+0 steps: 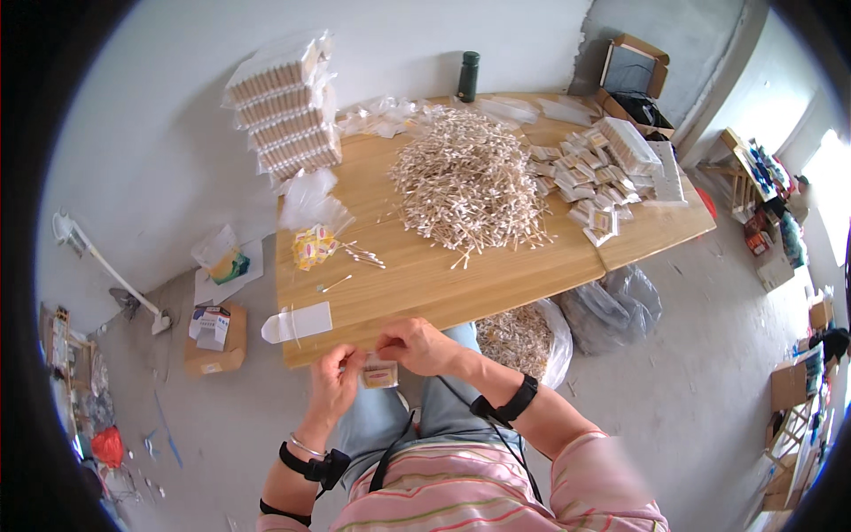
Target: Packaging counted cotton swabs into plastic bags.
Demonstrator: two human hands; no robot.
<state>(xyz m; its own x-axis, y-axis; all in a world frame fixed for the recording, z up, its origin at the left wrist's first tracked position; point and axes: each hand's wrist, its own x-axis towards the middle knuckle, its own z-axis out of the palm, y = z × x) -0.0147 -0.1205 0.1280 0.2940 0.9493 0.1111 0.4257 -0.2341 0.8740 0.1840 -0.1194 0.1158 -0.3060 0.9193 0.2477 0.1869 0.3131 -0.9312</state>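
Head view: we look down on our two bare hands at work just off the near edge of a wooden desk (496,279), above our lap (359,421). Between them hangs a small clear packet (379,376) with a patch of pale yellow and red; take it as the centre of a clock face, twelve pointing away from us.

Our left hand (332,379), at nine o'clock, pinches the packet's upper left side. Our right hand (418,347), between one and two, has its fingertips pressed together on the top edge; whether that edge is open or closed is too small to tell. Around the clock on the desk lie a white card (306,322) at ten, a little heap of yellow pieces (314,246) at eleven and a big mound of cotton swabs (470,177) at one.

We judge that a light grip near the corners serves best, so the thin film stays flat. Drawing the top edge evenly taut should help avoid creases or a tear. Working over the desk would likely be safer, since anything slipping out here could drop to our lap.
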